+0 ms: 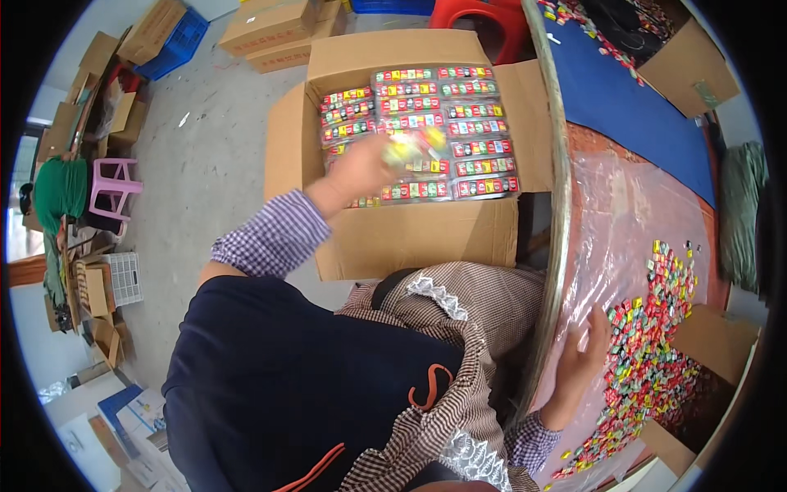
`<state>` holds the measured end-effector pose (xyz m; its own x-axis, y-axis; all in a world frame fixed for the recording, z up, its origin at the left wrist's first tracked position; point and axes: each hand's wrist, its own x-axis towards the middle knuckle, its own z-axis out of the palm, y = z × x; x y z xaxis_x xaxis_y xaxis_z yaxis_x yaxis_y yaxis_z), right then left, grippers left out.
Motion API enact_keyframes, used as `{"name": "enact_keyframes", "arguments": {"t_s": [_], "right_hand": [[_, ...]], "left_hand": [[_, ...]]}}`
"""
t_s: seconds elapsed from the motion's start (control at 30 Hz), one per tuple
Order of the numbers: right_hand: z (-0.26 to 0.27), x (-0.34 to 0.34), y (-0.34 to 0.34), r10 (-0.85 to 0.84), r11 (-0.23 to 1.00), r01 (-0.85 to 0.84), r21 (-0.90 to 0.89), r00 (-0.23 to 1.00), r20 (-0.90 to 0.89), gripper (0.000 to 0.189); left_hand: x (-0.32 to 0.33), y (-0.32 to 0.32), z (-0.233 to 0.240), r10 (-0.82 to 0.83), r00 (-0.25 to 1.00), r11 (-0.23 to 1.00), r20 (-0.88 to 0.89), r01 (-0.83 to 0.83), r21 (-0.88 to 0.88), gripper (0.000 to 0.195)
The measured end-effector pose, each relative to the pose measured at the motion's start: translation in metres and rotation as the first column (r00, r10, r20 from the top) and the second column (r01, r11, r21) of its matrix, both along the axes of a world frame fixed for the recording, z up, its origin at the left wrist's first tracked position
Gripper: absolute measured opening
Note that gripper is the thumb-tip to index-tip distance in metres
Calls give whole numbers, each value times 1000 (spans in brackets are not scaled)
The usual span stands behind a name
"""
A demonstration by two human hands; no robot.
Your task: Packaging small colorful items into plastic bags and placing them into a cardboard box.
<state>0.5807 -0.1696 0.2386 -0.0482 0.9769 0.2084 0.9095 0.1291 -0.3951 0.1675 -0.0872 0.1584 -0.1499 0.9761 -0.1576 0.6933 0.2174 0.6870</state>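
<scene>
Over an open cardboard box (418,237), my left hand (359,172) grips a small pack (411,147) that shows yellow, green and red. Motion blur hides its details. Beneath it, rows of clear plastic packs (415,192) fill the box, each with a line of small coloured pieces. My right hand (584,353) is at the table on the right, fingers apart, above a clear plastic sheet (593,246). Beside its fingertips spreads a heap of small red, green, yellow, black and white pieces (645,357).
The wooden table edge (556,246) runs close along the box's right side. A blue mat (627,111) covers the table's far part. A red plastic stool (507,27) and closed cartons (270,27) stand beyond the box. Leftward are a pink stool (114,187) and a white crate (125,280).
</scene>
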Motion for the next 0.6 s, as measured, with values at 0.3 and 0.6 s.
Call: {"name": "enact_keyframes", "arguments": {"t_s": [0.3,0.6], "right_hand": [[-45,29,-28,-59,998,57,26,995,75,25],[-35,11,-26,-189,981,189,-38,982,-2,20]], "left_hand": [[-99,-13,-83,-80,660,963,-747,-144,-229,32],[-96,8,-137,24,635,995,-772,-89,-42,28]]}}
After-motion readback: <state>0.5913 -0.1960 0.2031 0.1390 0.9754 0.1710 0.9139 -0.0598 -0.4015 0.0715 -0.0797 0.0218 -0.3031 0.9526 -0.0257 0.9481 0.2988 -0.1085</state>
